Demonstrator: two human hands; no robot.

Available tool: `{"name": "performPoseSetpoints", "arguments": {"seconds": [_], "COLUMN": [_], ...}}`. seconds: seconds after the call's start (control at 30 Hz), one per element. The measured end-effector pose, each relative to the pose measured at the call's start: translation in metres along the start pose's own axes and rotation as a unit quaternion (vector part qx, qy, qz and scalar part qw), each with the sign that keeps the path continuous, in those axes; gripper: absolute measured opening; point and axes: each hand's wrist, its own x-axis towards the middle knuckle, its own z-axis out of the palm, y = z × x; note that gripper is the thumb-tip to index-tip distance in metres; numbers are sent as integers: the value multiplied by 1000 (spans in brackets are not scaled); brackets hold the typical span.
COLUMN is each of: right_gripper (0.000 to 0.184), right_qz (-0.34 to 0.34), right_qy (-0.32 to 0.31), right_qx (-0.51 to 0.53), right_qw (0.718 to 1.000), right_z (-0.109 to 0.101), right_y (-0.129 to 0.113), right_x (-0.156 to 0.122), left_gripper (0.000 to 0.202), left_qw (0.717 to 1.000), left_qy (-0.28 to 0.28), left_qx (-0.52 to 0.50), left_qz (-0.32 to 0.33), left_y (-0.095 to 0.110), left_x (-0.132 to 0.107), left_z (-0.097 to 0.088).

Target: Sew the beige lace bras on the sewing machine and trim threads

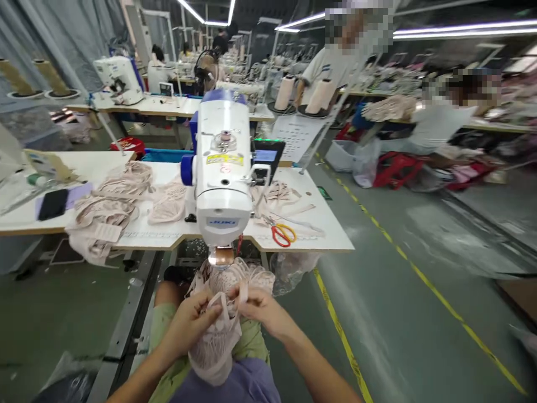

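A pale pink lace garment, with narrow elastic straps, hangs over my lap just below the sewing machine. My left hand is closed, pinching a strap loop between thumb and fingers. Opposite it, my right hand is closed on another part of the same strap, its fingertips partly hidden by the fabric. Right above the hands is the head of a white sewing machine; its needle area is hard to make out. More of the lace fabric bunches up under the machine's lower end.
Red and yellow-handled scissors lie on the white table right of the machine. Heaps of pink lace pieces and a black phone are on the left. Thread cones stand behind. A person is beyond them.
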Motion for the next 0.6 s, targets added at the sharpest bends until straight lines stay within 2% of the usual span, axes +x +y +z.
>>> {"name": "performPoseSetpoints", "arguments": {"seconds": [0.1,0.23,0.3,0.47,0.6], "right_gripper": [31,33,33,30,29], "right_qz": [0,-66,-86,-120,-105], "right_qy": [-11,50,58,73,74], "right_qx": [-29,-182,-221,-222,-197], "right_qw": [1000,980,970,965,972], "right_z": [15,21,21,18,14], "right_y": [6,6,5,0,-5], "right_x": [-9,-10,-9,-7,-2], "left_gripper": [35,23,21,32,33], "left_qw": [998,995,994,997,996], "left_qy": [-7,6,9,17,-11], "left_qx": [60,103,105,68,13], "left_qz": [-5,1,5,14,86], "left_y": [-4,-13,-16,-11,-2], "left_x": [5,8,8,7,9], "left_z": [14,27,29,26,20]}}
